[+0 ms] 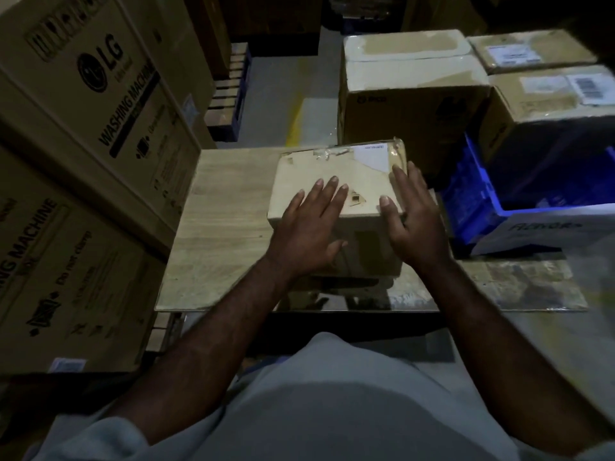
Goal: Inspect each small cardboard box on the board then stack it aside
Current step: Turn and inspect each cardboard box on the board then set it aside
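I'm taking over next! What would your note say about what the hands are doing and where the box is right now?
Left hand: open, lying flat on top of the small cardboard box.
Right hand: open, fingers straight along the box's right edge, thumb on top.
The box sits on the wooden board; it is the only small box there.
Done: cannot tell how many are already stacked; taped boxes stand behind the board.
Left: finish checking this box, then stack it aside.
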### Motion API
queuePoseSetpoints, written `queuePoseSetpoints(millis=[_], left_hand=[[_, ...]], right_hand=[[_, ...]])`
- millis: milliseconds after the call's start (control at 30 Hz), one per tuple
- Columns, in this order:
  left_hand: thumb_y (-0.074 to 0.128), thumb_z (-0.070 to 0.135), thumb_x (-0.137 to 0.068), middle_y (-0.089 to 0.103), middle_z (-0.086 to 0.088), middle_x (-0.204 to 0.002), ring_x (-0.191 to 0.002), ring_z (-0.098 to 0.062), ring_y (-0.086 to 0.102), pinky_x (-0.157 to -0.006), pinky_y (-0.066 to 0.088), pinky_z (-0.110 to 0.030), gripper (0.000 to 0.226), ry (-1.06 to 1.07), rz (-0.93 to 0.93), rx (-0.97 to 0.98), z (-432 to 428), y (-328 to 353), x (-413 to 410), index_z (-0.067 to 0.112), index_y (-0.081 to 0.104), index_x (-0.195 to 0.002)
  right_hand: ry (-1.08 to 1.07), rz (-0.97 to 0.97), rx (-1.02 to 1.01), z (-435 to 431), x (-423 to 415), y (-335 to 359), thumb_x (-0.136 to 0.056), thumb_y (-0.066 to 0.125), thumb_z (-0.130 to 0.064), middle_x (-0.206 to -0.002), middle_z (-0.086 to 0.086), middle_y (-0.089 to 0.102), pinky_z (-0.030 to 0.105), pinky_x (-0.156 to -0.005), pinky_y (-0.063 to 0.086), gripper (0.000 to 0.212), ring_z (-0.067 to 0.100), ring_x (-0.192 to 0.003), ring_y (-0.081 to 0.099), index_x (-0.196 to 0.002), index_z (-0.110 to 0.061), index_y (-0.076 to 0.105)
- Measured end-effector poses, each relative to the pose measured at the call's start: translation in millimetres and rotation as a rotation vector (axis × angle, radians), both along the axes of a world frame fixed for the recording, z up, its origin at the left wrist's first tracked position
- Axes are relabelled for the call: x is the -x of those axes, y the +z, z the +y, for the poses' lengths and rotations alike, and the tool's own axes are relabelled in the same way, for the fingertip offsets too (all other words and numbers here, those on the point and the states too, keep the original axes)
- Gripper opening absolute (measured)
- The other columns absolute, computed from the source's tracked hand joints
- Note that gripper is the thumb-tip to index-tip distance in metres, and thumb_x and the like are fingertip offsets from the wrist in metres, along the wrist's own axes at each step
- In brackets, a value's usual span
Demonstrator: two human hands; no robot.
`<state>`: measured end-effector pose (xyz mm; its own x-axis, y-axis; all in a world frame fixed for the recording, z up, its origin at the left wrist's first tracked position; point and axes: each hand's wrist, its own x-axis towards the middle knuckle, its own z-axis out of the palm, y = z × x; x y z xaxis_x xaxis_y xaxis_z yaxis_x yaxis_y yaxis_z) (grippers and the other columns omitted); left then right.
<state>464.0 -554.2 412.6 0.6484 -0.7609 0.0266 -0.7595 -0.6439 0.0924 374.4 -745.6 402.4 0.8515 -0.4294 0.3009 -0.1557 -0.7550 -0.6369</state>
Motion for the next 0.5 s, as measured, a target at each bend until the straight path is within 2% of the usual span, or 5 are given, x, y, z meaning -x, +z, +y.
queuePoseSetpoints(millis=[67, 167, 300, 500], left_hand=[[0.059, 0.055, -0.095, -0.003, -0.007, -0.174, -0.16, -0.026, -0.001, -0.129, 0.007, -0.048, 0.099, 0.051, -0.008, -0.026, -1, -1, -1, 0.018, 0.0, -0.165], [0.062, 0.054, -0.094, -0.004, -0.01, -0.173, -0.16, -0.028, -0.003, -0.128, 0.005, -0.046, 0.102, 0.108, 0.003, -0.051, -2, -3, -3, 0.012, 0.0, -0.164], [0.064, 0.058, -0.091, -0.005, -0.012, -0.173, -0.159, -0.029, -0.005, -0.127, 0.001, -0.041, 0.109, 0.13, 0.025, -0.026, -6, -8, 0, 0.009, 0.0, -0.164], [0.057, 0.07, -0.089, -0.006, -0.012, -0.173, -0.159, -0.029, -0.007, -0.127, 0.0, -0.044, 0.112, 0.118, 0.017, -0.045, -4, -12, -4, 0.008, 0.001, -0.164]], right_hand=[[-0.056, 0.02, 0.188, -6, 3, -1, -0.103, 0.044, -0.037, -0.169, 0.015, 0.029, 0.054, -0.125, 0.028, 0.06, 0.032, -0.16, 0.016, -0.157, -0.01, 0.043], [-0.093, 0.052, 0.357, -11, 7, -6, -0.102, 0.044, -0.033, -0.166, 0.017, 0.035, 0.055, -0.123, 0.032, 0.058, 0.033, -0.159, 0.02, -0.153, -0.005, 0.047], [-0.131, 0.183, 0.433, -5, 14, -15, -0.106, 0.033, -0.04, -0.161, 0.019, 0.043, 0.052, -0.123, 0.031, 0.059, 0.033, -0.154, 0.031, -0.151, -0.004, 0.047], [-0.128, 0.276, 0.533, -4, 12, -15, -0.109, 0.02, -0.044, -0.16, 0.022, 0.044, 0.049, -0.124, 0.026, 0.067, 0.034, -0.15, 0.038, -0.154, 0.0, 0.043]])
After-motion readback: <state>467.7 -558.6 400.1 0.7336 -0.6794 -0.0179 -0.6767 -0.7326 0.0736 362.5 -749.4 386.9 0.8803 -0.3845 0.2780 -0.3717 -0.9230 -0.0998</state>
